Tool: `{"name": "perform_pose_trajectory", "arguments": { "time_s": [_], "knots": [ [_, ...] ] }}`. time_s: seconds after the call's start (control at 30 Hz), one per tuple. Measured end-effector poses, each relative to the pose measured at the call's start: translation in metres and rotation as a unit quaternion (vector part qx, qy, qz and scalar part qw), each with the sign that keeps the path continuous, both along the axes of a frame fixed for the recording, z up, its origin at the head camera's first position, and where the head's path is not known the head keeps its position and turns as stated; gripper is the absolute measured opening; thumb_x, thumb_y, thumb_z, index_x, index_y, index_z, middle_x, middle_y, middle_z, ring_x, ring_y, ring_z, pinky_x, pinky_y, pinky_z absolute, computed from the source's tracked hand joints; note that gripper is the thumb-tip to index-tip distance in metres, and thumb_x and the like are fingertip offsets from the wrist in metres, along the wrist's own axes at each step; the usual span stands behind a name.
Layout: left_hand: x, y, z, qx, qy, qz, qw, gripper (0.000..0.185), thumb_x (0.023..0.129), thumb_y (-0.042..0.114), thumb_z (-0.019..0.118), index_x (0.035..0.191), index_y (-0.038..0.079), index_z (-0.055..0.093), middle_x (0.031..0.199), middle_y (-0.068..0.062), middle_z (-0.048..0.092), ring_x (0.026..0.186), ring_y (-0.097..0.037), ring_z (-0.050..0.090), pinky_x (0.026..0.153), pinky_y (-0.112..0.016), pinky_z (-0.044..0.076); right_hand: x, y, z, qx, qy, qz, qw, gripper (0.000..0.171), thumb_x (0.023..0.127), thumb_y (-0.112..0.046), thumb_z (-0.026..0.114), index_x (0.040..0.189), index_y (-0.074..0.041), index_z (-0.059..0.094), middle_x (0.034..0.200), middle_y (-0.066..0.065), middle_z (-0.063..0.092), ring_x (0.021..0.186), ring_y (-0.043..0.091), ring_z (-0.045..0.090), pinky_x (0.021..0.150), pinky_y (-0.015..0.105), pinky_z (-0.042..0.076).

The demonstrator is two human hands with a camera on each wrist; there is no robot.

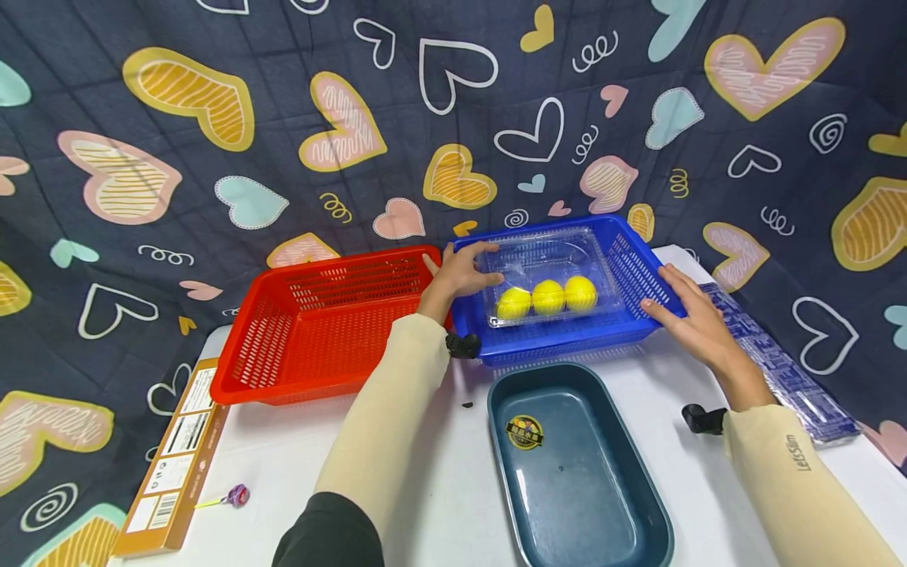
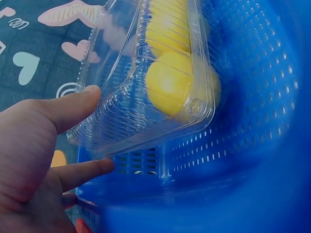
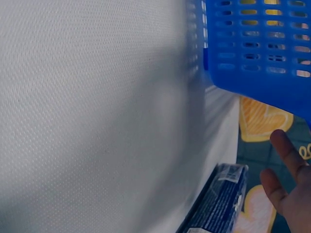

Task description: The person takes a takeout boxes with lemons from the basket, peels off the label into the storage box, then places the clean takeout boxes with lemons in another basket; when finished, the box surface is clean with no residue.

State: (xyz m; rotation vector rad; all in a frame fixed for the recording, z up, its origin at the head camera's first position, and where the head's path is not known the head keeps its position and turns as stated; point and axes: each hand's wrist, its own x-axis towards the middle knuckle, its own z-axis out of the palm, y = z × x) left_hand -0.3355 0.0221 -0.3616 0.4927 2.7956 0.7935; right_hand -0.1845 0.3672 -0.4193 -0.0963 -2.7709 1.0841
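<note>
A clear plastic box (image 1: 553,256) with three lemons (image 1: 549,298) along its near side lies inside the blue basket (image 1: 567,342). My left hand (image 1: 457,277) is at the box's left end, fingers extended and spread. In the left wrist view, its thumb (image 2: 80,107) is close to the box edge and a finger (image 2: 87,172) reaches below it; whether they touch is hard to tell. By the basket's right rim, my right hand (image 1: 697,319) has its fingers spread and holds nothing. The right wrist view shows its fingertips beside the blue wall.
A red basket (image 1: 333,342) stands left of the blue one. Nearer me is a dark teal tray (image 1: 567,465). An orange-brown carton (image 1: 173,465) and a lollipop (image 1: 237,495) lie at left, a blue patterned package (image 1: 786,370) at right. A heart-patterned cloth (image 1: 397,102) hangs behind.
</note>
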Motion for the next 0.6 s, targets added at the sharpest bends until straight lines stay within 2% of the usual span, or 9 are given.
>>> {"name": "perform_pose_trajectory", "arguments": {
  "time_s": [0.17, 0.23, 0.33, 0.6],
  "knots": [
    [0.0016, -0.0022, 0.0009, 0.007, -0.005, -0.003, 1.0000, 0.059, 0.093, 0.041, 0.069, 0.149, 0.036, 0.050, 0.156, -0.006, 0.050, 0.159, -0.042, 0.000, 0.119, -0.072, -0.015, 0.0003, -0.0001, -0.0001, -0.004, -0.002, 0.002, 1.000, 0.081, 0.102, -0.046, 0.053, 0.163, -0.008, 0.016, 0.171, 0.019, 0.007, 0.156, 0.051, 0.007, 0.115, 0.080, 0.006],
    [0.0028, -0.0038, 0.0025, 0.012, -0.004, -0.004, 0.9999, 0.059, 0.093, 0.041, 0.068, 0.149, 0.036, 0.050, 0.160, -0.005, 0.045, 0.159, -0.044, 0.001, 0.119, -0.072, -0.014, 0.0001, -0.0005, 0.0000, -0.005, -0.003, 0.002, 1.000, 0.081, 0.102, -0.046, 0.053, 0.163, -0.008, 0.016, 0.171, 0.020, 0.007, 0.156, 0.051, 0.007, 0.116, 0.079, 0.007],
    [0.0040, -0.0061, 0.0044, 0.017, -0.003, -0.007, 0.9998, 0.059, 0.094, 0.041, 0.068, 0.150, 0.035, 0.049, 0.158, -0.008, 0.047, 0.158, -0.046, 0.003, 0.120, -0.072, -0.012, -0.0002, -0.0008, 0.0003, -0.005, -0.004, 0.002, 1.000, 0.081, 0.102, -0.046, 0.053, 0.163, -0.008, 0.016, 0.171, 0.020, 0.007, 0.155, 0.051, 0.007, 0.117, 0.078, 0.008],
    [0.0071, -0.0080, 0.0088, 0.020, -0.005, -0.018, 0.9996, 0.060, 0.095, 0.042, 0.067, 0.151, 0.036, 0.047, 0.159, -0.005, 0.046, 0.156, -0.044, 0.014, 0.121, -0.072, -0.009, 0.0001, 0.0007, 0.0006, -0.001, 0.004, 0.005, 1.000, 0.080, 0.102, -0.044, 0.054, 0.163, -0.006, 0.018, 0.171, 0.020, 0.009, 0.155, 0.051, 0.009, 0.117, 0.077, 0.009]
  ]
}}
